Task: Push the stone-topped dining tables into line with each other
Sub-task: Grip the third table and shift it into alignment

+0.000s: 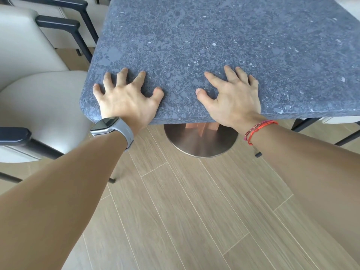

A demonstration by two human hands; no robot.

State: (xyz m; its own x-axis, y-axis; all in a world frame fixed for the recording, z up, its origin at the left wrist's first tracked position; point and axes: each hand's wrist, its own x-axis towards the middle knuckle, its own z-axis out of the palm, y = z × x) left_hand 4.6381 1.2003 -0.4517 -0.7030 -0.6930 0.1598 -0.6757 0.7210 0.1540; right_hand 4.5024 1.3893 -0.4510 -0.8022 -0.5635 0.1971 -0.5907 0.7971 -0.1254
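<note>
Single head-worn wide-angle cam, sitting above and behind both forearms, facing fwd and steeply down. The near edge of the dark blue-grey speckled stone surface point(214, 36) is close and fills the upper frame. The pale wood-plank floor point(194, 211) takes the lower half. Left hand point(126, 96) and right hand point(231, 96) fall approx mid-frame. The cream padded chair w/ black armrests point(39, 98) bends along the left edge.

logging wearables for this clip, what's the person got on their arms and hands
No sleeves show. The left hand has a smartwatch at the wrist: dark rectangular screen, silver case, grey band. The right hand has thin red cord bracelets at the wrist, one strand with small dark red beads. No rings show.
</note>
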